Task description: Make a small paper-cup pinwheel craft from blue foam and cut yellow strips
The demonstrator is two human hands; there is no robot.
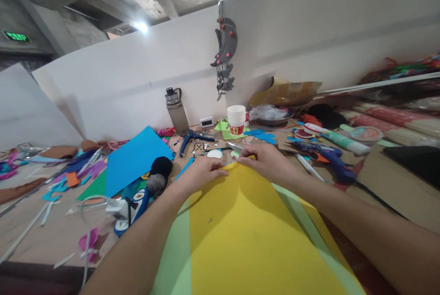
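A large yellow sheet (233,231), which looks like craft paper or felt, stretches toward me from the middle of the table. My left hand (206,173) pinches its far edge on the left side. Close by on the right, my right hand (256,160) grips the same edge between thumb and fingers. Beneath the yellow one lies a pale green sheet (175,254), showing along both sides. Just beyond my hands are a white disc (215,154) and small scraps.
Left of my arms are a blue sheet (132,162), yarn balls (160,173) and a power strip (135,208) with its cable. Behind stand a water bottle (177,114) and stacked paper cups (236,116). A purple glue gun (326,157) lies at right; a grey moon ornament (227,40) hangs on the wall.
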